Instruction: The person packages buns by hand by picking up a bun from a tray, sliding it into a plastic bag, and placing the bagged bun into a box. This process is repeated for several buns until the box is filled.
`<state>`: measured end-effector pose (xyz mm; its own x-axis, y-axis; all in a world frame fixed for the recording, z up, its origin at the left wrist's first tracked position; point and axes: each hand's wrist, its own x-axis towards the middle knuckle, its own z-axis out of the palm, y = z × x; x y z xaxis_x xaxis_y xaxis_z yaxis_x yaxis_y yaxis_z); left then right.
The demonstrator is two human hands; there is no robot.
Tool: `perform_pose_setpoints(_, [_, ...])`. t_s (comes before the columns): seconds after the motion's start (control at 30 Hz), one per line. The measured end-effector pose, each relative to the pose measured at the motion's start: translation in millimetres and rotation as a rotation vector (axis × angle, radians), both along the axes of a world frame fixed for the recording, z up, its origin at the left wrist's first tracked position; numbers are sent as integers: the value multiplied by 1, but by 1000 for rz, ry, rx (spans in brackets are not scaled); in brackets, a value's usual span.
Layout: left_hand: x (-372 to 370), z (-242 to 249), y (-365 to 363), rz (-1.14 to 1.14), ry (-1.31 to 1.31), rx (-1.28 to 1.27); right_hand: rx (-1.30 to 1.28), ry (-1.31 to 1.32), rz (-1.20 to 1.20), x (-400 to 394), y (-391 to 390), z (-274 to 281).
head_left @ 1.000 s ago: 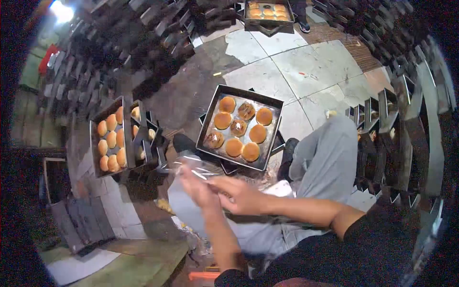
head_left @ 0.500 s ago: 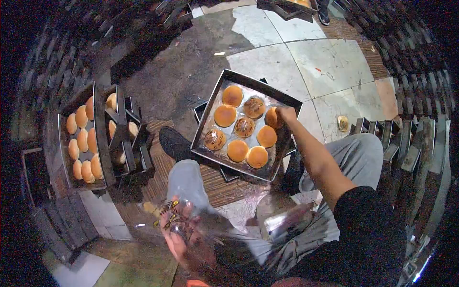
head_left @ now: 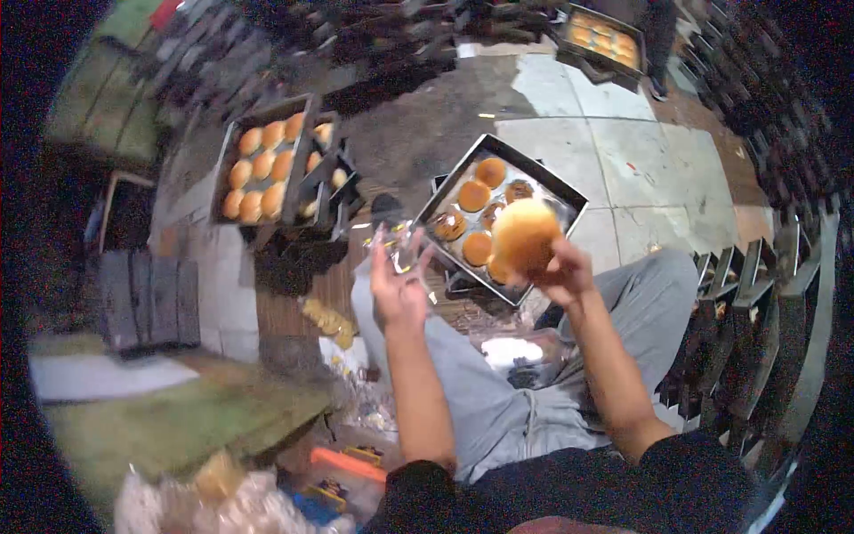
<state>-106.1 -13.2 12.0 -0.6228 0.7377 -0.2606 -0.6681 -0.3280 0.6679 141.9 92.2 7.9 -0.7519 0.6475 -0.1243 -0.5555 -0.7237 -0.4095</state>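
Note:
Raised close to the camera, a round golden bun [head_left: 527, 236] is gripped by my right hand [head_left: 565, 274] at its lower right side. My left hand [head_left: 400, 285] is up beside it, its fingers holding a clear printed plastic bag [head_left: 396, 245]. Behind the bun stands a square metal tray [head_left: 560, 182] of buns, some plain and some in printed wrappers. The raised bun hides part of that tray. Between my legs lies a shiny plastic packet [head_left: 511, 349].
Another tray of buns [head_left: 307, 120] rests on stacked trays at the left. A further bun tray [head_left: 569, 43] stands at the back near a person's leg [head_left: 658, 53]. Metal trays [head_left: 765, 303] line the right. Plastic bags [head_left: 222, 498] and an orange-edged container [head_left: 347, 464] are at lower left.
My right hand has lifted a bun from the tray toward the camera. My left hand has risen with the plastic bag. The view has shifted, bringing more of the left side into sight.

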Motion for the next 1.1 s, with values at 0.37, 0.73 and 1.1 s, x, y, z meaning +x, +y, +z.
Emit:
perform_pose_setpoints(0.37, [31, 8, -26, -102, -175, 278, 1845, -664, -282, -55, -87, 62])
perform_pose_setpoints(0.73, [49, -36, -11, -121, -332, 195, 1291, -816, 223, -67, -83, 59])
perform_pose_setpoints(1.1, [62, 51, -86, 15, -188, 93, 1265, -686, -144, -51, -78, 77])
